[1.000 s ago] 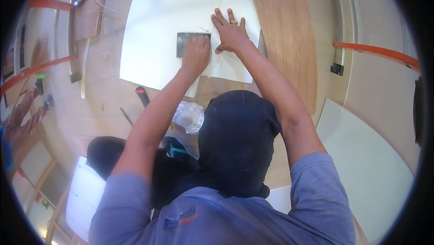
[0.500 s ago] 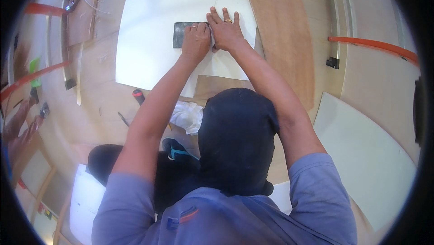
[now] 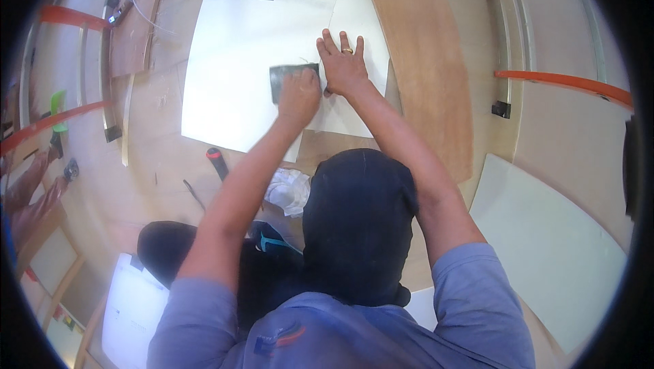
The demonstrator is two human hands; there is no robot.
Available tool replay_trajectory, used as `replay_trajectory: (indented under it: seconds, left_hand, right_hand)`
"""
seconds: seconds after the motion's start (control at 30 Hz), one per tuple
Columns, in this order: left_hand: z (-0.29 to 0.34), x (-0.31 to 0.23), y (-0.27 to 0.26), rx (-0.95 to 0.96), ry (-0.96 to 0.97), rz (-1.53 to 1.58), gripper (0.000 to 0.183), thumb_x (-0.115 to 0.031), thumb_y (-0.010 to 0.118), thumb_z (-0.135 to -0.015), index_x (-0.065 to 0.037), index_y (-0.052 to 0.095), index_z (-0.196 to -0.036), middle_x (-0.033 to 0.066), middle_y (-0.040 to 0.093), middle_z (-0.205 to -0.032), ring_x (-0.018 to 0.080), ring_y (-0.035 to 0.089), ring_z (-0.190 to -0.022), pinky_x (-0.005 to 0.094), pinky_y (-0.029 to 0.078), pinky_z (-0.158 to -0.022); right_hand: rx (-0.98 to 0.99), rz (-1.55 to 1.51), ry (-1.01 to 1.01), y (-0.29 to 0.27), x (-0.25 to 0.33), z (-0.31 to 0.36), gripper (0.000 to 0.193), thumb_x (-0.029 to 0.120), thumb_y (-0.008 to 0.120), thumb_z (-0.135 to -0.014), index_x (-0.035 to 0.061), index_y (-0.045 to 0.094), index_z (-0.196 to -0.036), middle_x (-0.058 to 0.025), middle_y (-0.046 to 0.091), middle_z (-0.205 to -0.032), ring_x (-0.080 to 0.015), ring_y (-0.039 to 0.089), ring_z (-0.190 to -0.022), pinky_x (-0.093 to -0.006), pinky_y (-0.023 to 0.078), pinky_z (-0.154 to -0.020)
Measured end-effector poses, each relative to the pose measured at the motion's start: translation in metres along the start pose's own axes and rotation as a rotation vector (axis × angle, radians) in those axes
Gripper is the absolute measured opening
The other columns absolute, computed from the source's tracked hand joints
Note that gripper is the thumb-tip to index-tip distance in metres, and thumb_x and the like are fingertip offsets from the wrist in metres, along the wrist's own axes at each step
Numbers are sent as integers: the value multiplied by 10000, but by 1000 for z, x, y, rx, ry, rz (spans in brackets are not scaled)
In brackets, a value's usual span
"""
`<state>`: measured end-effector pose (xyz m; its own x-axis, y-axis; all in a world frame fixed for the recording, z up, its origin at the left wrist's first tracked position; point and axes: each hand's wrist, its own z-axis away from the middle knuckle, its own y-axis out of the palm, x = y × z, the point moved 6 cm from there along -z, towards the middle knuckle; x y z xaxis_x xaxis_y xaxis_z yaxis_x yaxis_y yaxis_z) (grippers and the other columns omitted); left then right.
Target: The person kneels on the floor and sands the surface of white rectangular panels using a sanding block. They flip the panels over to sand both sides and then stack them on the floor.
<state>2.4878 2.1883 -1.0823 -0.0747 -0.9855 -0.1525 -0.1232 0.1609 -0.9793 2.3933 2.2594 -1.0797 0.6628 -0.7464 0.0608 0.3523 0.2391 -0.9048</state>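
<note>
Dark rectangular piece (image 3: 278,83): on the white sheet (image 3: 235,62); looks light, flat, fairly stiff, best held across its right half.
Left hand (image 3: 300,96): grip closed over the piece, fingers bunched.
Right hand (image 3: 345,70): grip spread, 1 palm down on the sheet.
Sheet's feel: thin, probably slippery, easily creased.
Wooden board (image 3: 429,69): along the sheet's right side.

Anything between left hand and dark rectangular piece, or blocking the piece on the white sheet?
Nothing visible between them: left hand is on the dark rectangular piece. On the white sheet, the right hand stands in the way just right of the piece; nothing visible blocks its left side.
</note>
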Motion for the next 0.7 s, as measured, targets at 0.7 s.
replay_trajectory:
  seconds: [0.7]
  left_hand:
    - [-36, 15, -13, 70, -18, -188, 126, -191, 659, -854, -75, 705, -864, 113, 616, -927, 283, 617, -900, 440, 427, -798]
  right_hand:
    - [10, -62, -20, -3, 6, 2, 1177, 285, 929, -709, 116, 258, -1662, -75, 165, -1766, -393, 213, -1600, -690, 180, -1245]
